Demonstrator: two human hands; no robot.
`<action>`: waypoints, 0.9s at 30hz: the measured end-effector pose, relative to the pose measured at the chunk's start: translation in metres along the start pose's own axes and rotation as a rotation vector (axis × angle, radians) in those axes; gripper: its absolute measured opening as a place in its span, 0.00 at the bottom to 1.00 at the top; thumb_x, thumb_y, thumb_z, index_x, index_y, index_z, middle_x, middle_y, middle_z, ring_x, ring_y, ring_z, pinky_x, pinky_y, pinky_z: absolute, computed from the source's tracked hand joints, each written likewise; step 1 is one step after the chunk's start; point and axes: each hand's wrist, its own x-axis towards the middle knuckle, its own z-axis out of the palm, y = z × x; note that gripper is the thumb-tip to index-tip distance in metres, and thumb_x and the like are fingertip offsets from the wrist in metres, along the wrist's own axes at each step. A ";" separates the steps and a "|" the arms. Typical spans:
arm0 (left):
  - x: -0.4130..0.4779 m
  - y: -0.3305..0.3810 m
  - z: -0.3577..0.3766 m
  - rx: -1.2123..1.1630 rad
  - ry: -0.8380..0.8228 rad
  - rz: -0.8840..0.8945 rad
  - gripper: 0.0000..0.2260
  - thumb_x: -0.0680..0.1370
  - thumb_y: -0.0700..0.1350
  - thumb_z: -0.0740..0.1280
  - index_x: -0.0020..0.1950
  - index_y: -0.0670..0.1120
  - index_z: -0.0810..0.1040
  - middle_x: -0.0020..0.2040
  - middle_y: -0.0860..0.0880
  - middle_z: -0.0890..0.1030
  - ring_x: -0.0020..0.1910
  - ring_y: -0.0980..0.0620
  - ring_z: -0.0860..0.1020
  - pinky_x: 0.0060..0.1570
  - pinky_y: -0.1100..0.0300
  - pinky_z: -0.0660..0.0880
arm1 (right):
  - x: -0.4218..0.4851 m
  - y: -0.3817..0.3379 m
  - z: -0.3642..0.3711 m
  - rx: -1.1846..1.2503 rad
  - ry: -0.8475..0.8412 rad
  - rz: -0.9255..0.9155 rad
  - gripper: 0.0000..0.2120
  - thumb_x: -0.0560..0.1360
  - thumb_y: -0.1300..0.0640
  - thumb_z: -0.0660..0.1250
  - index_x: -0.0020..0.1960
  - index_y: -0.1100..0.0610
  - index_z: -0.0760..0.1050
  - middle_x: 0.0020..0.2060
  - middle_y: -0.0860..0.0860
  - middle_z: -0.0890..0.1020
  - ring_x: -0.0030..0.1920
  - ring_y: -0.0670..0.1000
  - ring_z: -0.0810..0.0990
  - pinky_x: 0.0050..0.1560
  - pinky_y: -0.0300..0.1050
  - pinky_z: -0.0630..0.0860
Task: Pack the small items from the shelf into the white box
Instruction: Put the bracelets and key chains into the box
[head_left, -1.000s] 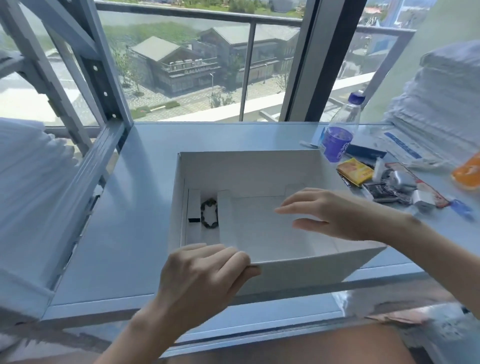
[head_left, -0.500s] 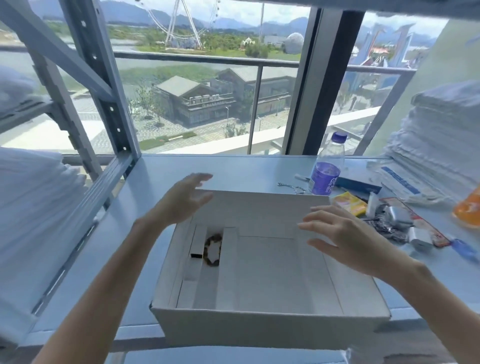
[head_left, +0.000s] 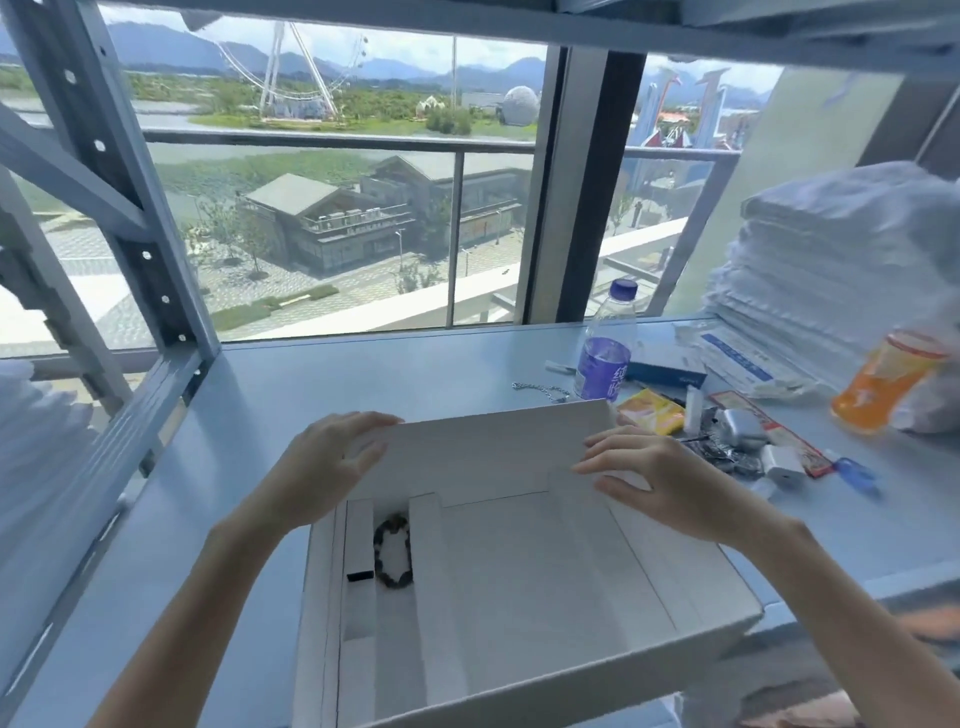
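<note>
On the shelf, both hands' grips clamp the white box's far wall: left hand, right hand.

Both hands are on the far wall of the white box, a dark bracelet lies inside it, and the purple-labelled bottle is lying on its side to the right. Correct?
Not quite: in the head view the bottle stands upright. Left hand and right hand hold the white box at its far wall; the bracelet lies inside.

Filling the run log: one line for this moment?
left hand on white box far wall | right hand there too | bracelet inside
</note>
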 end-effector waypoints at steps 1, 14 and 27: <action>0.001 -0.002 0.001 -0.023 0.000 0.006 0.13 0.79 0.43 0.62 0.62 0.54 0.76 0.58 0.57 0.77 0.59 0.56 0.72 0.60 0.58 0.66 | -0.007 0.000 -0.005 0.018 0.051 0.006 0.09 0.73 0.60 0.68 0.52 0.58 0.82 0.49 0.50 0.83 0.56 0.46 0.78 0.65 0.42 0.68; 0.003 -0.009 0.004 -0.038 0.055 0.021 0.24 0.76 0.41 0.66 0.52 0.76 0.72 0.52 0.63 0.79 0.54 0.58 0.76 0.54 0.58 0.68 | -0.032 0.133 0.017 -0.090 -0.176 0.425 0.12 0.76 0.64 0.63 0.57 0.58 0.79 0.55 0.52 0.80 0.57 0.53 0.77 0.59 0.46 0.71; 0.003 -0.006 0.006 -0.051 0.115 -0.047 0.23 0.77 0.38 0.64 0.49 0.70 0.78 0.52 0.65 0.79 0.56 0.62 0.75 0.51 0.83 0.63 | -0.004 0.172 0.054 -0.266 -0.188 0.394 0.09 0.77 0.55 0.62 0.55 0.52 0.77 0.55 0.48 0.78 0.62 0.51 0.69 0.54 0.48 0.72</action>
